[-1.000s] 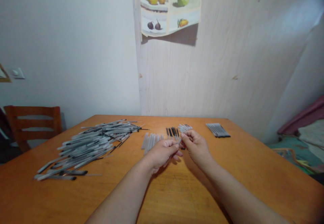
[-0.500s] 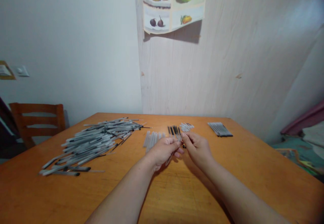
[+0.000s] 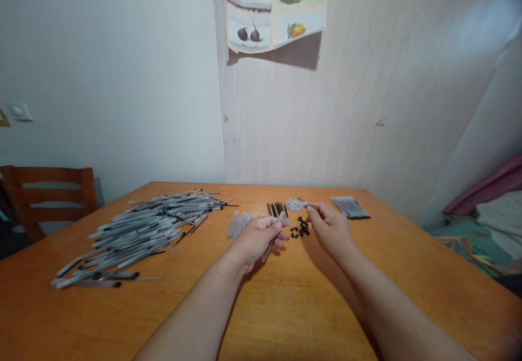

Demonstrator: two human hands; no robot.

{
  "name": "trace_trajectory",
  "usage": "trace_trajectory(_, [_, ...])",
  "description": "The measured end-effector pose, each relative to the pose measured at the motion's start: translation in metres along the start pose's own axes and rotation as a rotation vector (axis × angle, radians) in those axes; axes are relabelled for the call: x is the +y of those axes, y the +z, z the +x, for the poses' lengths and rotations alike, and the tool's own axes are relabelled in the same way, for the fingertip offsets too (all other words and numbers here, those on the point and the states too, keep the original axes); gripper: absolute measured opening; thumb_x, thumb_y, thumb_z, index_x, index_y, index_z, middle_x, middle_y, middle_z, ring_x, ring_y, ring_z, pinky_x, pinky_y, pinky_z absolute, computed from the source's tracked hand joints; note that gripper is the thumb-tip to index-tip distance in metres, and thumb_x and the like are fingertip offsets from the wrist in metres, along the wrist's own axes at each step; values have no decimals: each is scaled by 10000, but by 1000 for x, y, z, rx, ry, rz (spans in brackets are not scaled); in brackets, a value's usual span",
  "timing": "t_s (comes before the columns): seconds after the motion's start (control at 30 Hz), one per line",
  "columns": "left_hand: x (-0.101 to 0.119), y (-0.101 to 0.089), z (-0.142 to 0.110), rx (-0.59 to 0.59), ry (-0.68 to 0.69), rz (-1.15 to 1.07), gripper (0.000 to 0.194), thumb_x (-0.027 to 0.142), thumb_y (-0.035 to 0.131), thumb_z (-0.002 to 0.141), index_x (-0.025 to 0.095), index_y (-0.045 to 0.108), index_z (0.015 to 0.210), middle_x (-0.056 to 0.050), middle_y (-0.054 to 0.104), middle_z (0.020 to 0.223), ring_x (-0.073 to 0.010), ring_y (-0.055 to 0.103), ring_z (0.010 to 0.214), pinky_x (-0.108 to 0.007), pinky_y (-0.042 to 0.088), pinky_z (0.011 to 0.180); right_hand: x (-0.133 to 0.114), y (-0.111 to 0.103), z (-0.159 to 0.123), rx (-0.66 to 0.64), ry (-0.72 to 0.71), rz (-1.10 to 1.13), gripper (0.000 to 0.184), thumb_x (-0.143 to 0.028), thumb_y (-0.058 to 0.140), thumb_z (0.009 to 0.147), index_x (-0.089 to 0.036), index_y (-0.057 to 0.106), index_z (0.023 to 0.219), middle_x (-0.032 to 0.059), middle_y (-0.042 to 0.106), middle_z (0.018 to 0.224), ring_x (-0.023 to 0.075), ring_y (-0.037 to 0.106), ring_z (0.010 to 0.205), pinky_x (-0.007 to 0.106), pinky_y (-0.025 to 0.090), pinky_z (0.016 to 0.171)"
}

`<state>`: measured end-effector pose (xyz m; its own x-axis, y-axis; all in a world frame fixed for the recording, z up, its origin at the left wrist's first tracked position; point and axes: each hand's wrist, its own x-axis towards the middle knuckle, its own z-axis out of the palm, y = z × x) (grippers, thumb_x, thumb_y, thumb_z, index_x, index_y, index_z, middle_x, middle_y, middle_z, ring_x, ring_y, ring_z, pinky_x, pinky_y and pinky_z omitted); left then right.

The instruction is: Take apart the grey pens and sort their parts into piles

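Observation:
My left hand (image 3: 261, 237) is closed on a slim translucent pen barrel (image 3: 267, 250), which slants down below the fingers; its upper end shows at the fingertips. My right hand (image 3: 329, 225) has its thumb and forefinger pinched together beside a small heap of whitish pen tips (image 3: 297, 204). What that pinch holds, if anything, is too small to make out. Black plugs (image 3: 302, 226) lie between the two hands. Behind my left hand are a row of black refills (image 3: 277, 209) and a row of clear barrels (image 3: 237, 224), partly covered by the hand.
A big loose pile of pens (image 3: 150, 228) spreads over the left of the wooden table (image 3: 285, 317). A neat row of pens (image 3: 349, 207) with black ends lies at the back right. A wooden chair (image 3: 49, 195) stands beyond the left edge, and a wall rises behind.
My right hand has parted from the left and moved right and slightly up, to the whitish tips. The black plugs now show. My left hand keeps the barrel; the view has shifted slightly.

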<state>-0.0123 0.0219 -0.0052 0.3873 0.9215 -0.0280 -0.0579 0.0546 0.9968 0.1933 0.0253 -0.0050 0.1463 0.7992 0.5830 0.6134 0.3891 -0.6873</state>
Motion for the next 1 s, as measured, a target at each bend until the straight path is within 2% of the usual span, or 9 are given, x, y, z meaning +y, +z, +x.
trace_trajectory(0.13, [0,-4,1,37,20,16,433,497,654,805,140,672,1050,-78,695,841,-118,584,658,-242,408,641,16,1,3,-149,23,-235,253,-304,504,860,-224,734,928,47,738,861,218,656,808,308,449,726])
trace_trajectory(0.23, [0,-5,1,48,25,33,414,478,647,813,135,678,1042,-87,703,858,-120,586,672,-248,412,663,20,8,-3,-313,26,-372,239,-224,529,823,-234,754,901,56,742,882,212,651,839,287,429,720])
trace_trajectory(0.3, [1,-5,1,48,24,37,399,463,640,819,130,677,1035,-91,705,864,-121,586,670,-254,417,671,20,14,-7,-376,25,-442,251,-189,528,813,-239,761,891,63,738,903,209,643,856,280,416,717])
trace_trajectory(0.57, [5,-4,-1,47,44,51,396,453,641,823,125,675,1042,-89,706,854,-122,592,663,-255,424,677,20,18,-8,-501,31,-585,268,-232,525,841,-253,754,977,81,705,990,212,617,889,281,383,713])
trace_trajectory(1.0, [3,-3,1,43,9,29,315,376,598,867,132,675,1050,-77,700,838,-108,586,658,-233,415,652,16,16,-9,-583,102,-595,139,-160,558,773,-198,686,811,63,688,852,173,571,776,256,302,618])
